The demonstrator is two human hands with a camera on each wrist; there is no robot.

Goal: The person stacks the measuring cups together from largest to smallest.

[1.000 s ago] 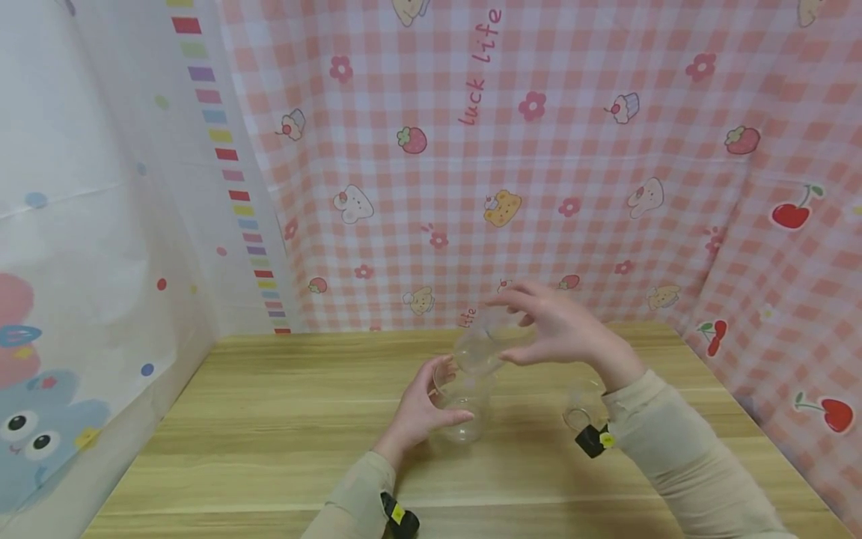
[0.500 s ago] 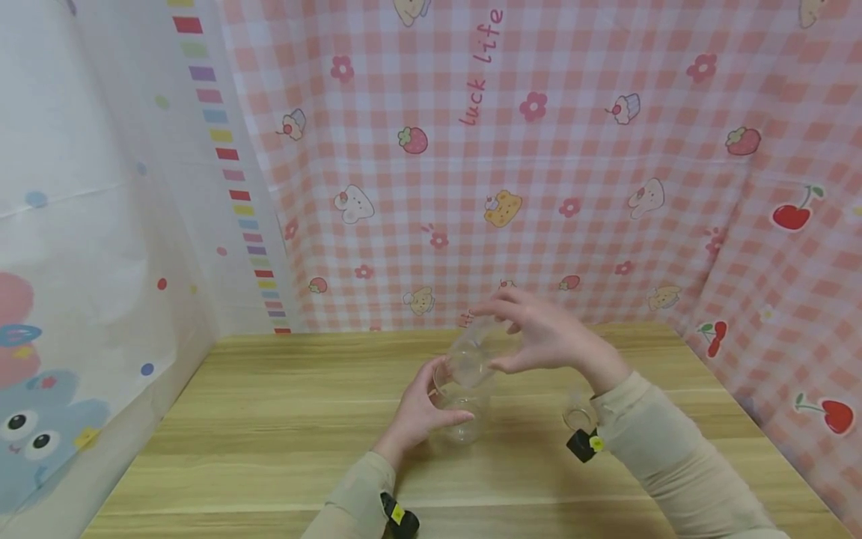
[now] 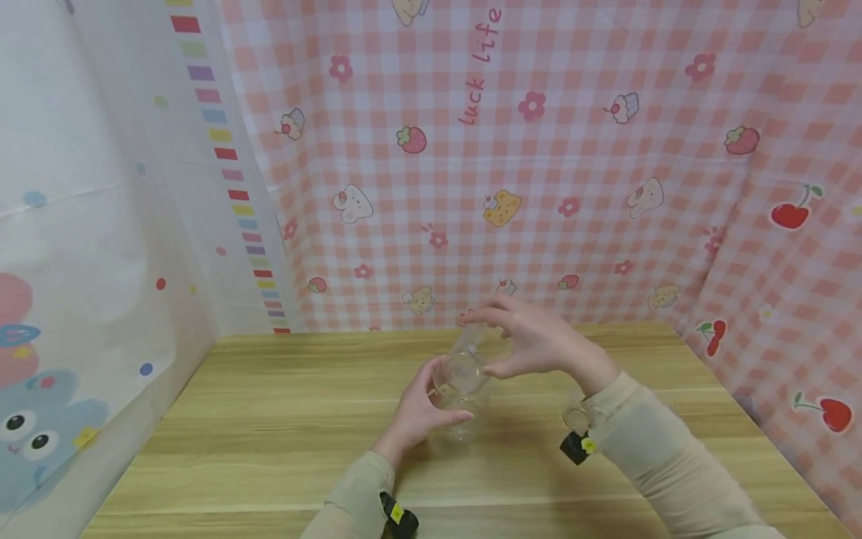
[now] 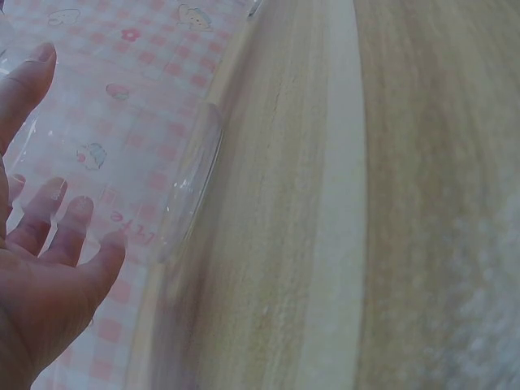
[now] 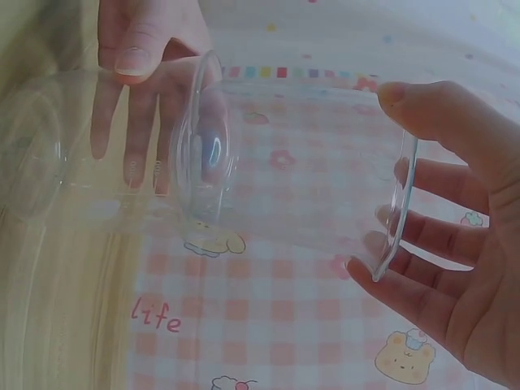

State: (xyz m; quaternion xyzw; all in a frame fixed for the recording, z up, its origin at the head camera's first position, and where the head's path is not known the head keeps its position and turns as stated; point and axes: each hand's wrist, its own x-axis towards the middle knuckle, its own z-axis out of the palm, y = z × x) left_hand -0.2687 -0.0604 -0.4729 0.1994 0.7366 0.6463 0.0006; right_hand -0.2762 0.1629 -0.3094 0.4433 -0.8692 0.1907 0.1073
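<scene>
My left hand (image 3: 416,413) is wrapped round a clear plastic cup (image 3: 461,428) that stands on the table. Faint measuring marks show on this lower cup (image 5: 81,191) in the right wrist view. With thumb and fingertips, my right hand (image 3: 548,343) grips a second clear cup (image 5: 301,203) near its rim. That upper cup is tilted in the head view, its base at the mouth of the lower one, seemingly just inside it. The left wrist view shows the left fingers (image 4: 69,223) against the lower cup's see-through wall, its base edge (image 4: 195,191) at the table.
Another clear, round-rimmed item (image 3: 575,417) stands on the wooden table (image 3: 269,419), partly hidden by my right sleeve and black wrist camera (image 3: 575,448). A pink checked cloth (image 3: 458,172) hangs behind the table's back edge.
My right hand has moved left and slightly down, bringing the upper cup's base from above the lower cup to its mouth. The left hand and lower cup stay in place.
</scene>
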